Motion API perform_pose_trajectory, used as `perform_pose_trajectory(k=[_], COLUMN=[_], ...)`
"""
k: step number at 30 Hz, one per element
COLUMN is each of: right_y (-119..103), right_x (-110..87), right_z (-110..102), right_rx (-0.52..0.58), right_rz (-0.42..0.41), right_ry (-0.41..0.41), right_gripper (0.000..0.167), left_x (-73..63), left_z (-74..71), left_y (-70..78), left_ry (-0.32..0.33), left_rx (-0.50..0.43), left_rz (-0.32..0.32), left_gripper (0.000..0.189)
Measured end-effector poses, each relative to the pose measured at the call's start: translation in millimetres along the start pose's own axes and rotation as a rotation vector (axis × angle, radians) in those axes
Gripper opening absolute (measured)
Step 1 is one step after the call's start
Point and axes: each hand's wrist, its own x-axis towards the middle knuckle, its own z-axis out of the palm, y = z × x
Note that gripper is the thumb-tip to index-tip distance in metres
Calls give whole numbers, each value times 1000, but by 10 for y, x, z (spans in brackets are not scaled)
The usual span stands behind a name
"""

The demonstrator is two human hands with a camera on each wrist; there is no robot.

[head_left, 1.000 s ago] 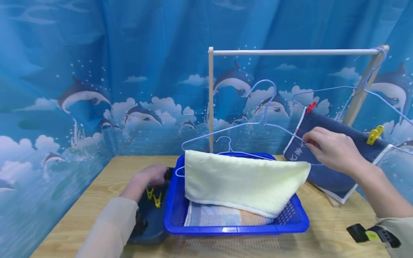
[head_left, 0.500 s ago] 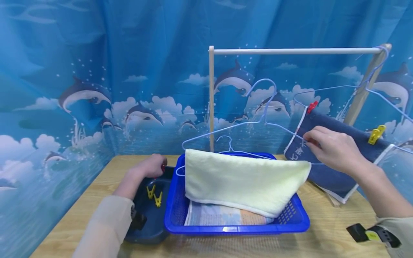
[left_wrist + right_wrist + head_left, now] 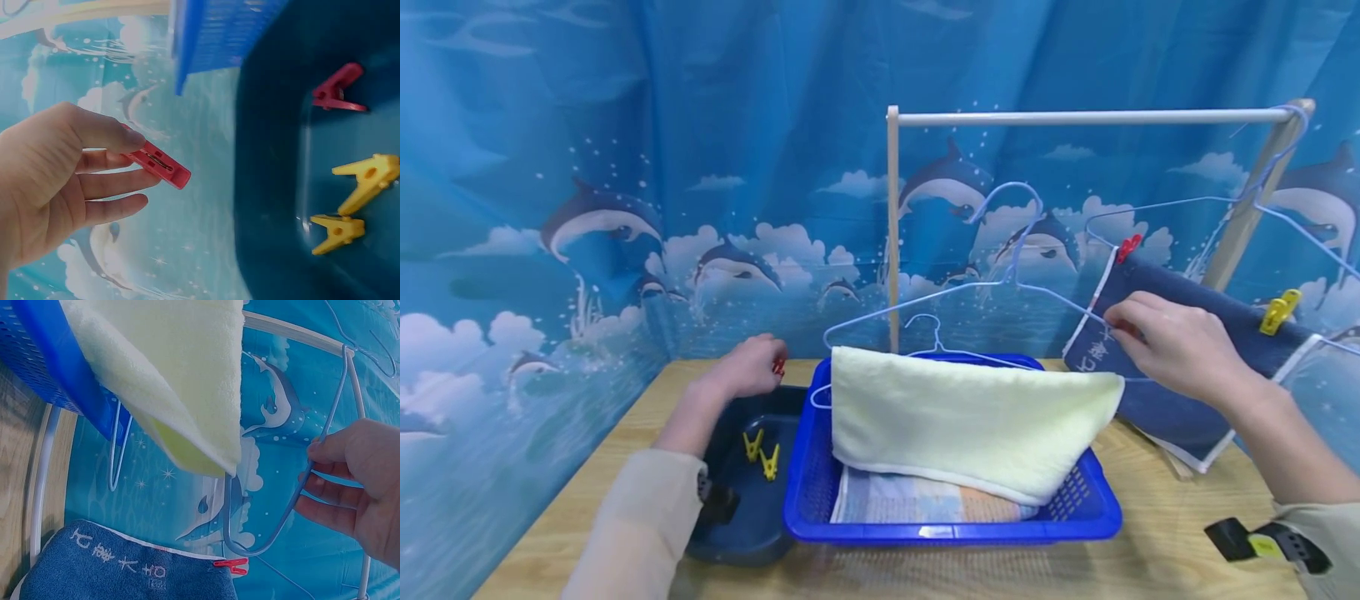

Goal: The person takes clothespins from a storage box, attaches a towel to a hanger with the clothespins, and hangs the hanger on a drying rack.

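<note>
My left hand [image 3: 751, 367] pinches a red clothespin [image 3: 161, 165] between thumb and fingers, above the far end of a dark tray [image 3: 741, 533]. In the left wrist view, two yellow clothespins [image 3: 369, 181] and another red clothespin [image 3: 337, 89] lie in that tray. My right hand [image 3: 1176, 342] grips the right arm of a light-blue wire hanger [image 3: 925, 295]. A pale yellow towel [image 3: 970, 425] is draped over this hanger's lower bar, above a blue basket [image 3: 951, 533].
Inside the basket lie a patterned cloth [image 3: 917, 498] and another hanger [image 3: 937, 333]. A drying rack [image 3: 1075, 117] stands behind. At its right end hangs a navy towel [image 3: 1187, 400] with a red clip [image 3: 1128, 247] and a yellow clip [image 3: 1279, 312].
My left hand has risen out of the tray with the red clothespin, moving up and away. The right hand, hanger and yellow towel have stayed almost still.
</note>
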Motion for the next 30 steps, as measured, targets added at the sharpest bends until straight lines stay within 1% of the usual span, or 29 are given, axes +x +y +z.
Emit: perform_pose_trajectory(k=[5, 8, 10, 14, 17, 20, 26, 30], right_y=[-7, -18, -25, -38, -41, -38, -34, -40], right_x=[-2, 2, 8, 14, 12, 13, 18, 17], right_z=[1, 0, -1, -3, -4, -9, -19, -18], right_rx=[-3, -12, -13, -10, -11, -14, -12, -8], right_rz=[12, 20, 17, 16, 21, 28, 35, 36], right_ry=[-8, -12, -10, -10, -15, -21, -24, -33], right_gripper=[20, 20, 20, 20, 19, 19, 19, 19], left_x=[5, -11, -24, -48, -64, -79, -100, -141], left_z=[-105, -157, -184, -215, -237, -257, -272, -279], left_y=[93, 133, 155, 185, 213, 250, 317, 345], left_ry=[-30, -33, -23, 22, 57, 77, 95, 99], left_rx=[-28, -32, -36, -51, -56, -55, -61, -68], left_rz=[-40, -36, -22, 3, 10, 9, 13, 26], left_gripper=[23, 23, 24, 22, 19, 19, 22, 24])
